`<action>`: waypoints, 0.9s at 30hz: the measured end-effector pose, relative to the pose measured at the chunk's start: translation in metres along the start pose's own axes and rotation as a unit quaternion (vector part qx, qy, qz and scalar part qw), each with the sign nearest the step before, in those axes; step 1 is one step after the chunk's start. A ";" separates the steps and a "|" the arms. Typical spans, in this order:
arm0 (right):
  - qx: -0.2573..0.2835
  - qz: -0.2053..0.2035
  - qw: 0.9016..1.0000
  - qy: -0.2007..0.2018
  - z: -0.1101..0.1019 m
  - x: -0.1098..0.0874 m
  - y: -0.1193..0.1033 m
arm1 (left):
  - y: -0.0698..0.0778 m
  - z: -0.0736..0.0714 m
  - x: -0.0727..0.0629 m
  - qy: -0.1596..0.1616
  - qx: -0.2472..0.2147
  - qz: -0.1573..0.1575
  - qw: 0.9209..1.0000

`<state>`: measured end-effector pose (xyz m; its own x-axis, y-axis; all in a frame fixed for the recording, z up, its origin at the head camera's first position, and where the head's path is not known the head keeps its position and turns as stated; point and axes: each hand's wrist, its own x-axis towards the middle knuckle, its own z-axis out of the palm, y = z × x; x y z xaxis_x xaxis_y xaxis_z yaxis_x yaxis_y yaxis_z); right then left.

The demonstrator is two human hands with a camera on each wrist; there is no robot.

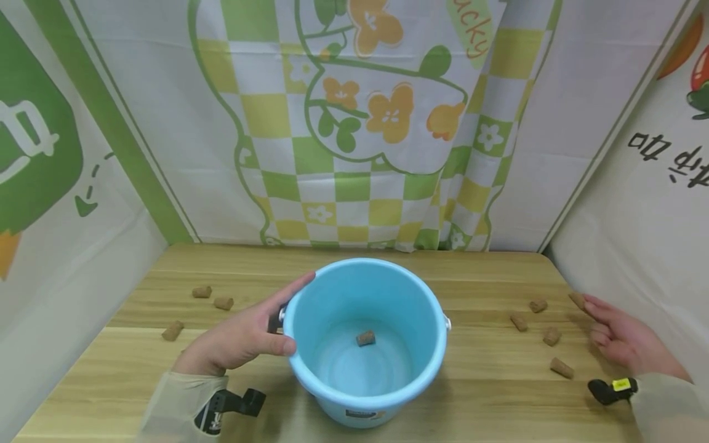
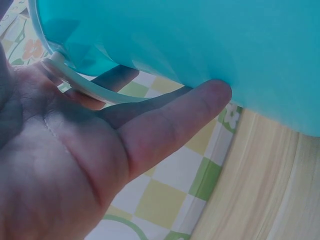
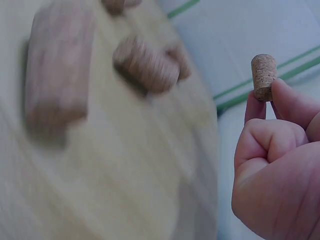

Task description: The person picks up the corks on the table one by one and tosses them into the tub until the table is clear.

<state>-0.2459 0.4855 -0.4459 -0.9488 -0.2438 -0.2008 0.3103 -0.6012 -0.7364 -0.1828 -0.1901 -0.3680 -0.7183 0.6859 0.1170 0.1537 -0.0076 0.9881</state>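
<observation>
A light-blue plastic bucket (image 1: 362, 292) stands at the middle of the wooden table, with one cork (image 1: 365, 338) lying on its bottom. My left hand (image 1: 238, 337) is spread against the bucket's left side, the thumb at the rim. Seen from the left wrist, its straight fingers (image 2: 175, 127) touch the outer wall beside the pale handle (image 2: 92, 90). Off to the right, my right hand (image 1: 626, 338) pinches a cork (image 1: 577, 300) between thumb and fingertips. The right wrist view shows that cork (image 3: 263, 77) held up clear of the table, other fingers curled.
Several loose corks (image 1: 551, 335) lie right of the bucket, near my right hand. On the left side are three more corks (image 1: 223, 303). Printed cloth (image 1: 376, 203) hangs behind the table, and pale cloth walls (image 1: 637, 246) border both sides.
</observation>
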 end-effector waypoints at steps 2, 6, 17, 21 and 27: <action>-0.011 -0.007 1.000 -0.013 0.007 0.003 0.000 | 0.000 0.000 0.000 -0.001 -0.002 0.001 1.000; -0.021 -0.018 0.999 -0.031 0.021 0.007 -0.001 | 0.000 0.001 0.000 -0.002 -0.003 -0.001 1.000; -0.051 -0.037 0.994 -0.090 0.066 0.011 -0.001 | 0.004 -0.001 0.000 -0.012 0.032 0.001 0.999; -0.065 -0.037 0.992 -0.104 0.084 0.009 -0.002 | 0.005 -0.003 0.001 -0.016 0.055 0.007 0.998; -0.094 -0.041 0.989 -0.104 0.112 0.004 -0.002 | 0.007 -0.001 0.003 -0.010 0.068 0.012 0.998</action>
<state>-0.2442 0.4010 -0.3729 -0.9316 -0.3633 -0.0119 0.1975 -0.4783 -0.8557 -0.1850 -0.1886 -0.3604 -0.6994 0.7015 0.1370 0.2621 0.0734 0.9623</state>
